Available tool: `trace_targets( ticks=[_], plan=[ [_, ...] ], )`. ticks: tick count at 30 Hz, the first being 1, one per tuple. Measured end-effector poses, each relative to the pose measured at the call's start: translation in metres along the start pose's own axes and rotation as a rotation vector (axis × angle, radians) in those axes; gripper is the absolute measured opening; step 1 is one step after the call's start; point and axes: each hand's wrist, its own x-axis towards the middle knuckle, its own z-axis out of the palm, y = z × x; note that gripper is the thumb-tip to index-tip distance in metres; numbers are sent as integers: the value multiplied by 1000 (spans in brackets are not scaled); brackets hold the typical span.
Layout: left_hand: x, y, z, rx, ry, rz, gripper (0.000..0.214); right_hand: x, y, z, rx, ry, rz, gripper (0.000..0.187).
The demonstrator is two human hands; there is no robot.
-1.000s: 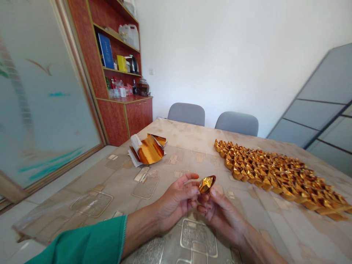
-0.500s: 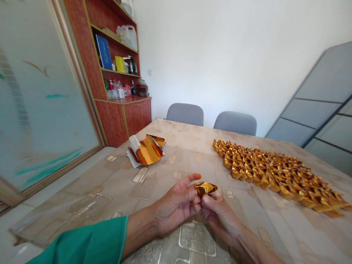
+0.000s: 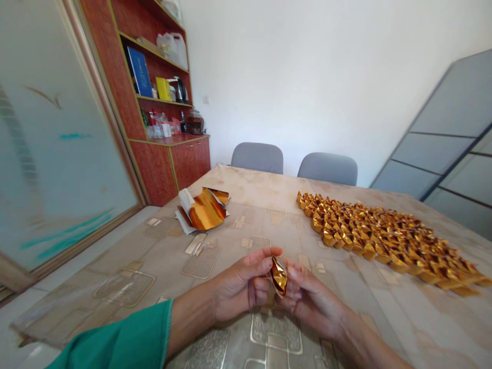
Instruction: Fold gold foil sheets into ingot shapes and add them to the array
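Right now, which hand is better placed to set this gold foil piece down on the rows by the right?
Probably the right. The right hand lies on the side of the rows of gold foil pieces and shares the hold on the small foil piece, while the left hand sits farther away.

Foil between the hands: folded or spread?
Folded: the foil is creased into a narrow, pointed shape, held between the left hand and right hand.
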Motion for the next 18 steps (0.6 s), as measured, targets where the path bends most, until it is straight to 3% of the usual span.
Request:
trace_targets(
  ticks=[6,12,18],
  plan=[
    [-1,0,1,-102,17,3,47,-2,-2,1,-108,-66,40,25],
    [-1,-1,1,-105,103,19,36,-2,-2,3,-137,-11,15,28],
    [2,-7,-1,-167,55,30,34,-1,-2,3,-69,30,1,24]
  ],
)
